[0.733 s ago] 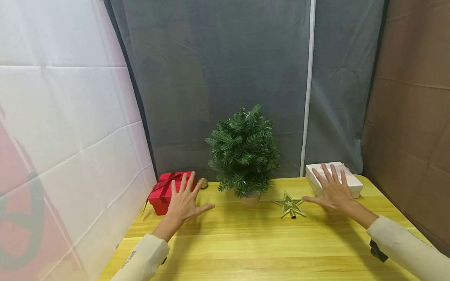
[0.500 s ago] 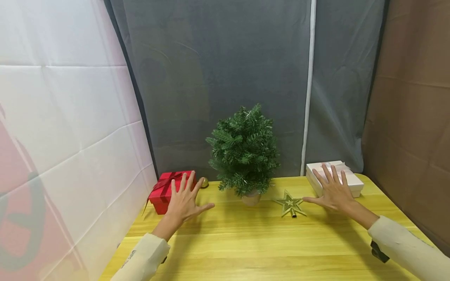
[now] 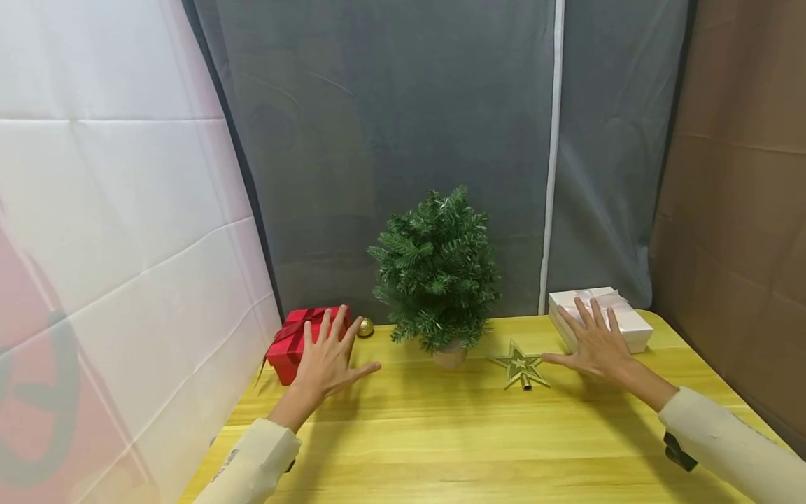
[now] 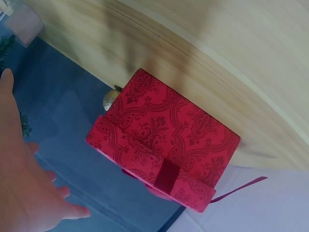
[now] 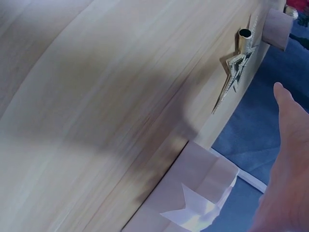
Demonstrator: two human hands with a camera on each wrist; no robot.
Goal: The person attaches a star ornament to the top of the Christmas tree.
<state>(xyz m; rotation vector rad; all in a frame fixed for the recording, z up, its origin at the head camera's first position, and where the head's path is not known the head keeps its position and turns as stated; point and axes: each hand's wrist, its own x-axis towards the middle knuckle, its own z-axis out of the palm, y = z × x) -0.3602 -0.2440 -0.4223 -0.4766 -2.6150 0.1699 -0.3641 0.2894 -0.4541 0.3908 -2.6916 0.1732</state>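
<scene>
My left hand (image 3: 326, 362) is held in the air with fingers spread, in front of a red gift box (image 4: 169, 130) tied with a dark red ribbon. Behind that box a small gold ball ornament (image 3: 365, 327) partly shows. On the right, my right hand (image 3: 595, 348) also hovers with splayed fingers, holding nothing, before a white gift box (image 3: 632, 330) with a pale ribbon. By its thumb, in the head view, lies a gold star tree topper (image 3: 518, 365). Between the hands stands a small green Christmas tree (image 3: 441, 269) in a pale pot (image 3: 450, 356).
Everything stands on a yellowish wood-grain table (image 3: 441, 448). A grey curtain (image 3: 403, 126) hangs behind it, with a white sheet (image 3: 138, 182) on the left side and a brown cloth (image 3: 730, 210) on the right.
The left hand has drifted very slightly left, so more of the gold ball shows. The right hand and the objects look the same.
</scene>
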